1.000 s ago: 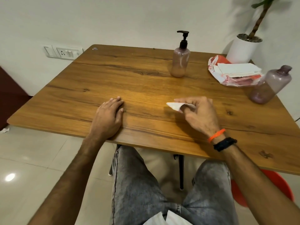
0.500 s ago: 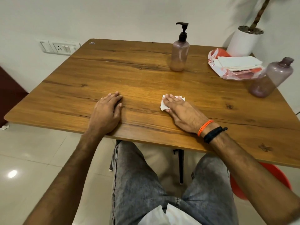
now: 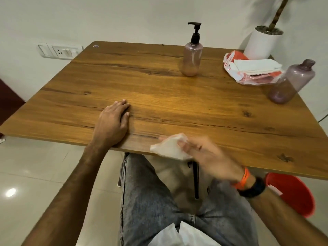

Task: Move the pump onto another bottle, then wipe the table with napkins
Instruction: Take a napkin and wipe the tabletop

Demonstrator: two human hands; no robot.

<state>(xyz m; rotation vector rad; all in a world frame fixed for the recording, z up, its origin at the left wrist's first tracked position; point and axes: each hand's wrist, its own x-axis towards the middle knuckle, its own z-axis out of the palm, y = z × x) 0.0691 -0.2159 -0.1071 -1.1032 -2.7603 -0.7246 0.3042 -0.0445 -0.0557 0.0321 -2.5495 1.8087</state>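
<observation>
A black pump sits on a pinkish clear bottle standing at the back middle of the wooden table. A second, purple bottle without a pump stands at the right edge. My right hand, blurred by motion, holds a crumpled white napkin at the table's front edge, partly past it. Resting flat on the table near the front left is my left hand, palm down, holding nothing.
An opened orange-and-white pack of napkins lies at the back right, next to a white plant pot. A red bucket stands on the floor under the table's right side. A wall socket is at the left.
My right hand pressed the napkin onto the table, then drew it back towards me to the front edge. The left hand stayed put. The camera tilted down slightly.
</observation>
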